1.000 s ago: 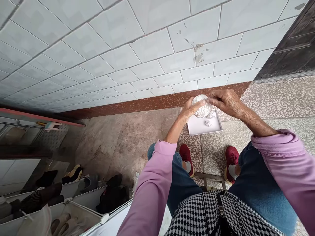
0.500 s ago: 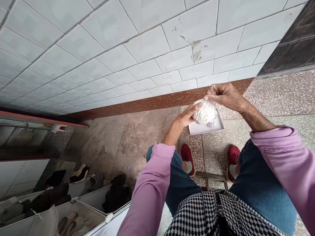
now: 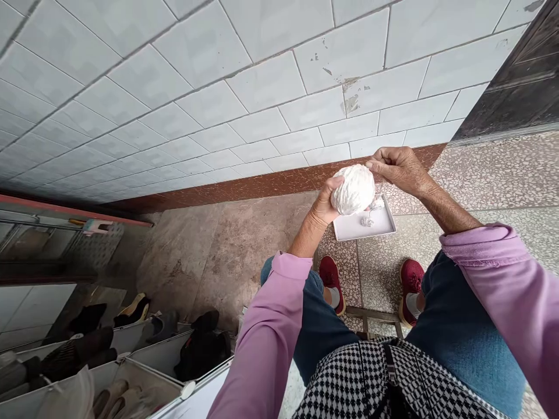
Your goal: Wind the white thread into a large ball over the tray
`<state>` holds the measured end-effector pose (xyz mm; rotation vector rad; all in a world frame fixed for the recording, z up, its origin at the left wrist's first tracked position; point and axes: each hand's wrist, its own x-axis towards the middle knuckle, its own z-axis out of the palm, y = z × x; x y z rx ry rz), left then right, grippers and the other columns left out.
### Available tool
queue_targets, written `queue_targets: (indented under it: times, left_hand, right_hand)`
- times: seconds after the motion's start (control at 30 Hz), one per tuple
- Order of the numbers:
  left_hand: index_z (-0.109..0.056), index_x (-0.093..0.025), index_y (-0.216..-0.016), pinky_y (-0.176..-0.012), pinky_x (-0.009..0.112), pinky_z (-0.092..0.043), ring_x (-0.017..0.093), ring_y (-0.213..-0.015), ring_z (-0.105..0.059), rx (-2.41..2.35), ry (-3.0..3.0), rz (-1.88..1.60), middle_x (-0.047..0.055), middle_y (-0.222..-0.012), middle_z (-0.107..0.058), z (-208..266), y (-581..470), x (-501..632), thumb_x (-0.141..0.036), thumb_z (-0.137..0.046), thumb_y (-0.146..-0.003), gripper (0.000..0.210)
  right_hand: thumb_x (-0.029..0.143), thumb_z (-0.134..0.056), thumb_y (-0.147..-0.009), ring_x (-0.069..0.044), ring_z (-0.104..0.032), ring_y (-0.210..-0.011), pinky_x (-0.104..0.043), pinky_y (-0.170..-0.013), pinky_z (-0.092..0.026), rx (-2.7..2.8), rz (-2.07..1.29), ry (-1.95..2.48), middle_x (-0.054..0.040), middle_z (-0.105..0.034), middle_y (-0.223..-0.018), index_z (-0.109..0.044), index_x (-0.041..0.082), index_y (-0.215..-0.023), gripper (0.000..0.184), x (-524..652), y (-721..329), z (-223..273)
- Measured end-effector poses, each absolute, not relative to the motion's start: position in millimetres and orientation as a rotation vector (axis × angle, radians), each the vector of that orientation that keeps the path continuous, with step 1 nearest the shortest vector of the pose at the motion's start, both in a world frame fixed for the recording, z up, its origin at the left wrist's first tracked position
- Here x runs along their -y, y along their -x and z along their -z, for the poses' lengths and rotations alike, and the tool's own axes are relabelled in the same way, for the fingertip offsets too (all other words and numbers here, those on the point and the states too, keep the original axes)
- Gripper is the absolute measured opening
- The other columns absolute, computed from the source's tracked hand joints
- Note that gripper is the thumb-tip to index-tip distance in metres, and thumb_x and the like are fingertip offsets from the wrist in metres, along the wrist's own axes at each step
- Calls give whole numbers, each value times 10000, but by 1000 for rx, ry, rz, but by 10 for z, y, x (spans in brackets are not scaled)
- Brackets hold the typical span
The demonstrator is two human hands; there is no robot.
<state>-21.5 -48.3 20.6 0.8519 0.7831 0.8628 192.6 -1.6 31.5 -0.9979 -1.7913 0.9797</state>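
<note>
Ball of white yarn (image 3: 353, 189) gripped in left hand (image 3: 325, 201), thumb over the near-left face, remaining fingers mostly hidden; held in the air above shallow pale tray (image 3: 349, 228), screening the tray's far-left corner from view; right hand (image 3: 399, 169) raised at the ball's upper-right side, thumb against forefinger in a pinch, just beside the yarn; strand at the fingertips too fine to confirm; hands apart from each other, only the left clamped on the ball.

Tray contents: small yarn tangle (image 3: 367, 222) near the middle; second pale clump (image 3: 379, 201) toward the far-right corner, detail indistinct; tray set on terrazzo floor (image 3: 379, 259), near edge toward red shoes (image 3: 329, 272).

Step in hand, by judgement: winding yarn onto the ball, probably well advanced, given the ball's bulk against the little in the tray; for the next move, carry the pinch around the ball under light, even tension; turn the ball slightly with the left hand to spread the wraps; check the tangle for snags before drawing more slack from the tray.
</note>
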Motion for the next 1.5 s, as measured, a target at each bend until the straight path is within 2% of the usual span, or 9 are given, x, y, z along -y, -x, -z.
queue_targets:
  times: [0.17, 0.37, 0.63, 0.83, 0.93, 1.03, 1.17, 1.37, 1.5]
  left_hand:
    - [-705, -221, -1303, -883, 555, -666, 472, -1312, -721, -839, -840, -983, 191, -1167, -793, -280, 205, 440, -946, -750, -661, 969]
    - [-708, -226, -1252, -872, 511, -651, 432, -1323, -698, -780, -820, -1142, 191, -1264, -768, -273, 281, 402, -861, -742, -751, 810]
    - [-691, -229, -1280, -981, 455, -645, 356, -1403, -678, -928, -715, -1306, 167, -1391, -747, -216, 324, 295, -757, -672, -877, 665]
    - [-723, -250, -1259, -988, 503, -651, 381, -1358, -710, -1010, -731, -1354, 154, -1332, -775, -157, 361, 246, -775, -717, -881, 646]
    - [-727, -240, -1214, -978, 466, -654, 349, -1341, -718, -1118, -690, -1431, 144, -1331, -783, -94, 377, 170, -735, -735, -887, 593]
    - [-711, -223, -1127, -970, 405, -645, 315, -1319, -727, -1234, -664, -1496, 129, -1302, -784, -2, 382, 81, -679, -829, -779, 586]
    - [-684, -222, -1077, -935, 391, -617, 295, -1166, -759, -1373, -783, -1493, 95, -1166, -785, 101, 349, 48, -624, -950, -600, 678]
    - [-681, -221, -1115, -1011, 425, -573, 303, -1157, -735, -1451, -1089, -1240, 100, -1186, -785, 90, 220, 166, -468, -1027, -597, 670]
    - [-714, -203, -1103, -996, 453, -566, 311, -1113, -746, -1251, -1066, -1005, 111, -1129, -794, 57, 183, 256, -518, -1017, -647, 631]
  right_hand:
    - [509, -608, -1047, -181, -502, -679, -361, -655, -394, 1951, -734, 1151, -24, -606, -663, -581, 247, -728, 414, 74, -1852, -306]
    - [432, -582, -1055, -200, -512, -658, -393, -701, -381, 2063, -607, 1212, -43, -611, -691, -668, 236, -819, 319, 105, -1843, -326]
    - [347, -538, -1077, -213, -532, -682, -364, -697, -370, 2259, -581, 1176, -49, -606, -715, -565, 254, -785, 308, 290, -1666, -185]
    - [274, -544, -1064, -189, -501, -658, -343, -693, -368, 2381, -662, 1141, -46, -618, -718, -562, 240, -781, 285, 453, -1530, -143]
    - [241, -558, -1061, -184, -481, -642, -343, -694, -351, 2427, -738, 1123, -27, -573, -683, -548, 240, -768, 293, 529, -1454, -147]
    - [228, -557, -1069, -179, -474, -637, -342, -698, -336, 2445, -807, 1095, -14, -550, -670, -560, 235, -779, 290, 581, -1426, -189]
    - [239, -549, -1076, -174, -480, -622, -346, -689, -320, 2407, -839, 1038, -23, -580, -691, -605, 224, -803, 279, 562, -1516, -304]
    - [317, -584, -1076, -201, -526, -652, -361, -661, -292, 2380, -591, 1098, -59, -653, -703, -674, 226, -813, 292, 361, -1822, -379]
    - [400, -620, -1069, -227, -578, -698, -374, -668, -303, 2334, -497, 1164, -69, -672, -718, -696, 238, -806, 318, 233, -1990, -377]
